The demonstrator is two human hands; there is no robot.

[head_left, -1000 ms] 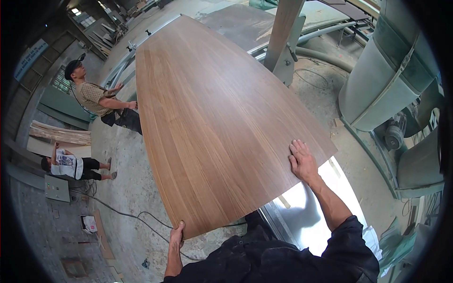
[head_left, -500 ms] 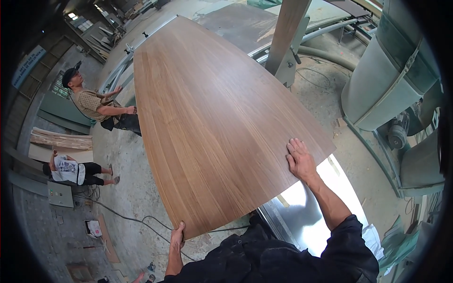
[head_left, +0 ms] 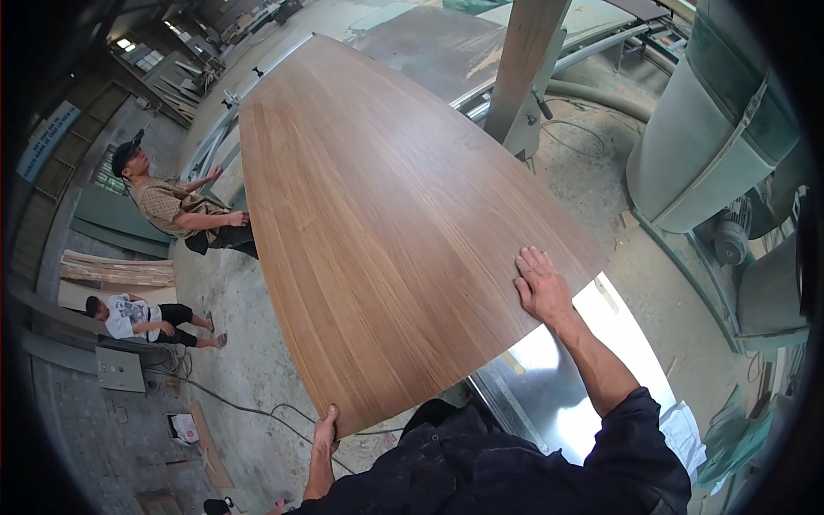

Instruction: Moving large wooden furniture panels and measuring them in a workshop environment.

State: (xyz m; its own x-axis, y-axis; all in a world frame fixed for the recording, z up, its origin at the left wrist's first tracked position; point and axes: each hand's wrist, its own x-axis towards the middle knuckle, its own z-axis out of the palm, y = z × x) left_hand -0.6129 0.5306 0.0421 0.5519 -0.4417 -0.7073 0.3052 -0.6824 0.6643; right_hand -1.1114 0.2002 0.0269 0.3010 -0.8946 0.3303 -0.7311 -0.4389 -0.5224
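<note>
A large brown wood-grain panel (head_left: 403,232) fills the middle of the frame, running from the upper centre-left down to its near edge at lower centre, with streaks of lighter and darker grain along its length. The left hand (head_left: 324,435) grasps the panel's near left corner at lower centre-left, its thumb on the top face (the fingers are mostly hidden at the edge). The right hand (head_left: 542,285) rests palm down on the panel near its near right corner, right of centre, with the fingers extended rather than clenched around anything. Below the right forearm, a shiny metal surface (head_left: 549,399) shows at lower right, partly covered by the panel, and a crumpled white sheet (head_left: 682,433) lies by the sleeve.

At upper left, a co-worker (head_left: 176,206) in a dark cap and patterned shirt stands beside the panel's left edge, one hand at that edge; whether it grips, I cannot tell. Farther off at lower left is a second person (head_left: 142,318) in a white shirt and dark shorts, near a grey control box (head_left: 120,369). A black cable (head_left: 232,402) trails over the floor (head_left: 236,335) below. A brown post (head_left: 526,73) rises at upper right, left of a tall pale cylinder (head_left: 687,172).
</note>
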